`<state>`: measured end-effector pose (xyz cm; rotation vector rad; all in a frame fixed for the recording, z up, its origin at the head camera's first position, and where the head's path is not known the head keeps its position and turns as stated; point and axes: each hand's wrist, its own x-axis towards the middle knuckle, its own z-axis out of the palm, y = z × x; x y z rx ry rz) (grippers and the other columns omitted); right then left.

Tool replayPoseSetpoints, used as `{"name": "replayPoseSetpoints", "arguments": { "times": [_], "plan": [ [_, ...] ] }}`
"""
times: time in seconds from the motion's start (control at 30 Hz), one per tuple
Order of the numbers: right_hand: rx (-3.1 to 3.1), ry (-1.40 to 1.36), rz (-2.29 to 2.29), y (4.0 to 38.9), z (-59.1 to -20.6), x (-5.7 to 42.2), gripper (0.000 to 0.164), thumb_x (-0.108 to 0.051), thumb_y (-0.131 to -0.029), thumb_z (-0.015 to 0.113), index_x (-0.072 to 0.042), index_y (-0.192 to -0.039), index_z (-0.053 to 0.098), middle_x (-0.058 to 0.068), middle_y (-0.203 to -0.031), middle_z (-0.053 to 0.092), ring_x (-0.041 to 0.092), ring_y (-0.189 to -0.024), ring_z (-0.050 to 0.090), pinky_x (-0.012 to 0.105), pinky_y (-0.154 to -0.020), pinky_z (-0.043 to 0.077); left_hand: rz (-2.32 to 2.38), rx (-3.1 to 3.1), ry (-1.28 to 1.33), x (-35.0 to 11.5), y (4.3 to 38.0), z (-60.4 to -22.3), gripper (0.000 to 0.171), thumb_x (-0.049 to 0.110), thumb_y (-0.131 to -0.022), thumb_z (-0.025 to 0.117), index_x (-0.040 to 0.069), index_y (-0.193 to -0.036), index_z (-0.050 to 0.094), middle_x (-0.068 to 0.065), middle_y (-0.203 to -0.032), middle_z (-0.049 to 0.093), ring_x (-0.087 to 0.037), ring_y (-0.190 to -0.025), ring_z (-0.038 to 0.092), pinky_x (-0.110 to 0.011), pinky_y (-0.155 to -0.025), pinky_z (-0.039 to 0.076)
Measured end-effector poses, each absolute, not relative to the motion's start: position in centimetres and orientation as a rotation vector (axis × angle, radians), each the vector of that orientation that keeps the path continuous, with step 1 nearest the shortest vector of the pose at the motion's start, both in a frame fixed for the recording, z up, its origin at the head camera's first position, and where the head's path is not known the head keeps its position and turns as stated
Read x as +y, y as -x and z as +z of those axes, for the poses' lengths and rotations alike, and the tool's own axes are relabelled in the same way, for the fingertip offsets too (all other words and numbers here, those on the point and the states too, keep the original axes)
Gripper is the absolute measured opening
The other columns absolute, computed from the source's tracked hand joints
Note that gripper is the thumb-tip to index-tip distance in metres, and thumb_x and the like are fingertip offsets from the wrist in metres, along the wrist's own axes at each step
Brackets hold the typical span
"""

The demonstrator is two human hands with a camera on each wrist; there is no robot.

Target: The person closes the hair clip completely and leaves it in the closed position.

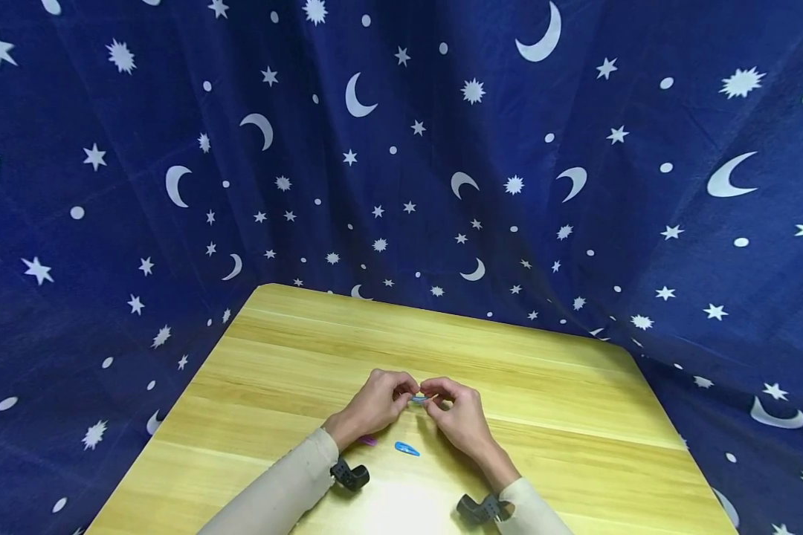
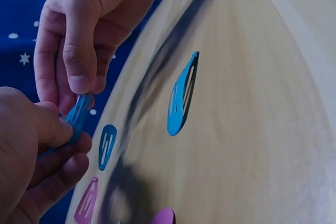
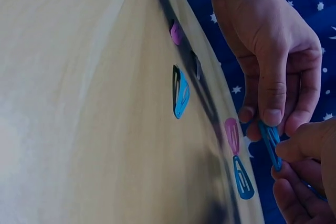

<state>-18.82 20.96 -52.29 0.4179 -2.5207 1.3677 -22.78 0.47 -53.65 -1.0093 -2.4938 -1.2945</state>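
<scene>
Two light sleeves [image 1: 277,483], each with a black wrist device [image 1: 351,475], are nearest to my head camera, and they lead to the hands. Between these hands I find the held blue hair clip [image 3: 271,144], raised above the table. The left hand [image 1: 373,401] pinches one end of it with thumb and fingers, and the right hand [image 1: 463,416] pinches the other end.

Under them I see the wooden table [image 1: 274,386], yellowish, with long grain lines and a bright reflection at its near part. Behind it and at both sides hangs a dark blue curtain [image 1: 408,178], printed with white moons, stars and dots.

Nearer to the person than the hands lies a loose blue clip [image 1: 407,449]; to its left, a purple clip [image 1: 369,441] is partly covered by the left arm. My wrist views show also a pink clip [image 3: 232,136] and, just beside it, another blue clip [image 3: 242,177]. One small dark thing [image 3: 196,65] I cannot identify. From the head, the hands block some of the table from me.
</scene>
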Motion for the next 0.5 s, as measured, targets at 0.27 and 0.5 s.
{"name": "replayPoseSetpoints", "arguments": {
  "times": [0.27, 0.5],
  "plan": [
    [-2.492, -0.438, 1.454, 18.68, -51.91, 20.90, 0.026, 0.003, -0.089, 0.086, -0.010, -0.111, 0.082, 0.005, -0.106, 0.084, 0.023, -0.094, 0.080, 0.044, -0.090, 0.067, -1.326, -2.450, 1.016, 0.24, 22.62, -53.23, 0.016, -0.006, -0.096, 0.076, 0.006, -0.106, 0.080, -0.007, -0.100, 0.083, -0.007, -0.085, 0.076, -0.018, -0.077, 0.062],
    [-2.497, -0.439, 1.481, 18.80, -52.13, 20.92, 0.025, -0.001, -0.091, 0.087, -0.014, -0.112, 0.083, 0.001, -0.106, 0.084, 0.016, -0.091, 0.079, 0.041, -0.090, 0.067, -1.364, -2.470, 0.982, 0.04, 22.67, -53.03, 0.014, -0.002, -0.099, 0.076, 0.008, -0.107, 0.081, -0.004, -0.101, 0.083, -0.005, -0.086, 0.075, -0.017, -0.077, 0.062]
  ]
}}
